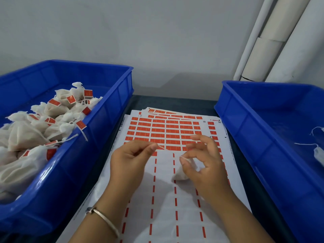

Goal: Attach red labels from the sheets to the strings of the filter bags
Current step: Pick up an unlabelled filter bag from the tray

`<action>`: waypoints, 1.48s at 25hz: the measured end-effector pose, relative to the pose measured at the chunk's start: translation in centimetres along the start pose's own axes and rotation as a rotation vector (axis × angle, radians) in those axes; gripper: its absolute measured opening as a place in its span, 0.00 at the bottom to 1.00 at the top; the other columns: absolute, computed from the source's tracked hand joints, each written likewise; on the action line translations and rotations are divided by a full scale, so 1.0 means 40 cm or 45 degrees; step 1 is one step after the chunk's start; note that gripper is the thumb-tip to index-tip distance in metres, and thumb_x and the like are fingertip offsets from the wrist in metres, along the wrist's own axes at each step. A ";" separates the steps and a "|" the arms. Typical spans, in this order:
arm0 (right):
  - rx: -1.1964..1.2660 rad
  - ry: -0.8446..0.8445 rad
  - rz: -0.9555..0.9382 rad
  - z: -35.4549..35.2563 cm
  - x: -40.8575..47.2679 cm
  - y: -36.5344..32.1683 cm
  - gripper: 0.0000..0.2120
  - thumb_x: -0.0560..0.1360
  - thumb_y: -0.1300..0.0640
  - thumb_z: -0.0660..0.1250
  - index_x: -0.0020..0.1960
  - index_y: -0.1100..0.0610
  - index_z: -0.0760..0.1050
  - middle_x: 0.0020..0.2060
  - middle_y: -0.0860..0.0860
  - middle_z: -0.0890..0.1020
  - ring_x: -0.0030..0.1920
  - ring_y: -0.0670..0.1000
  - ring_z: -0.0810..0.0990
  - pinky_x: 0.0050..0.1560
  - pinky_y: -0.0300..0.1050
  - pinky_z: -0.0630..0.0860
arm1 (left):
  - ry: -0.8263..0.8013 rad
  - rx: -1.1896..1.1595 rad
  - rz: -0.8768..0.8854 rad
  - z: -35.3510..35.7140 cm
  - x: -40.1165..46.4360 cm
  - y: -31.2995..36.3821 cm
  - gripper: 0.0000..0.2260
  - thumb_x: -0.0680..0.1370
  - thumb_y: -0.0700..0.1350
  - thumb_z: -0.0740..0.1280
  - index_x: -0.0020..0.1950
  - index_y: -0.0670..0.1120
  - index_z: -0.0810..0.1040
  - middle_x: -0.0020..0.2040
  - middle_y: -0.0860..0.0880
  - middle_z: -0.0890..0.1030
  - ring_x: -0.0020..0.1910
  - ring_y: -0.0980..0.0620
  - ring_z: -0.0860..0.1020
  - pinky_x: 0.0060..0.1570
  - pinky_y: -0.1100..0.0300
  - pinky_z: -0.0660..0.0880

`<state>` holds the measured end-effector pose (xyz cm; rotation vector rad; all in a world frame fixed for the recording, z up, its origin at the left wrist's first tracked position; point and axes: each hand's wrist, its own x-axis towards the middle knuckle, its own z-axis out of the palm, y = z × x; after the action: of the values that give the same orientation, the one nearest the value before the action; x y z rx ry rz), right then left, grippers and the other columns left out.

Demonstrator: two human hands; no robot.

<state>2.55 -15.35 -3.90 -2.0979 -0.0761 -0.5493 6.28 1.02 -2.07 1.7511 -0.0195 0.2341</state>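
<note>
1. We note the left blue bin, holding a heap of filter bags already carrying red labels. The right blue bin holds only a few unlabelled bags at its far side, strings loose.
2. Between the bins lies the stack of label sheets. The top sheet's near half is stripped to backing and red dashes; full rows of red labels remain at its far half.
3. Our right hand holds one small filter bag over the stripped part of the sheet, thumb and forefinger pinching at the top of the bag where its string comes out; the other fingers are spread and relaxed.
4. Our left hand pinches something thin at its fingertips: it looks like the string's free end, or possibly a label's edge. Too blurred to settle.
5. Judgement: the step in hand is readying one bag's string for its label, just beside the nearest full row.
6. Next move calls for peeling one label, laying the taut string across its sticky face, and folding it shut squarely. The labelled bag likely goes to the left bin.
</note>
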 end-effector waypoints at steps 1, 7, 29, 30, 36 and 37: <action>-0.004 -0.020 -0.001 0.001 0.000 0.002 0.06 0.71 0.41 0.67 0.42 0.42 0.74 0.55 0.21 0.66 0.59 0.27 0.65 0.51 0.14 0.59 | 0.020 -0.055 -0.071 -0.001 0.003 0.002 0.03 0.62 0.55 0.68 0.35 0.60 0.79 0.35 0.68 0.80 0.39 0.70 0.77 0.35 0.67 0.72; -0.007 -0.430 0.322 -0.005 -0.005 0.017 0.07 0.73 0.51 0.71 0.44 0.43 0.72 0.41 0.31 0.77 0.46 0.34 0.76 0.31 0.20 0.68 | 0.066 -0.103 -0.228 0.003 0.013 -0.008 0.01 0.66 0.54 0.69 0.36 0.59 0.80 0.35 0.69 0.79 0.38 0.70 0.77 0.29 0.74 0.70; 0.782 -0.145 0.729 -0.021 0.017 0.030 0.08 0.72 0.56 0.72 0.48 0.45 0.83 0.48 0.41 0.83 0.52 0.51 0.81 0.43 0.40 0.81 | -0.644 0.531 0.200 0.041 -0.026 -0.041 0.03 0.73 0.48 0.71 0.44 0.56 0.83 0.35 0.66 0.76 0.43 0.69 0.74 0.37 0.78 0.71; 0.554 -0.164 0.669 -0.015 0.015 0.029 0.08 0.73 0.56 0.71 0.46 0.43 0.83 0.45 0.37 0.82 0.50 0.48 0.80 0.36 0.31 0.77 | -0.676 0.543 0.266 0.043 -0.029 -0.039 0.04 0.73 0.48 0.71 0.47 0.56 0.83 0.36 0.67 0.75 0.45 0.69 0.73 0.40 0.79 0.70; 0.025 -0.405 0.384 0.000 0.002 0.035 0.03 0.75 0.51 0.69 0.42 0.46 0.77 0.39 0.40 0.81 0.39 0.44 0.80 0.35 0.26 0.71 | -0.587 0.423 0.410 0.037 -0.029 -0.032 0.11 0.74 0.48 0.69 0.39 0.65 0.74 0.50 0.70 0.69 0.55 0.74 0.65 0.49 0.84 0.61; -0.006 -0.462 0.364 0.003 -0.001 0.035 0.03 0.75 0.52 0.68 0.42 0.49 0.77 0.38 0.43 0.81 0.39 0.45 0.79 0.35 0.27 0.72 | -0.587 0.409 0.423 0.038 -0.030 -0.033 0.11 0.74 0.47 0.69 0.39 0.65 0.74 0.53 0.72 0.67 0.57 0.75 0.63 0.50 0.85 0.59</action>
<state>2.94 -16.03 -5.08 -2.1435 0.0180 0.0045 5.51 -0.35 -3.82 2.0850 -0.6412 0.0706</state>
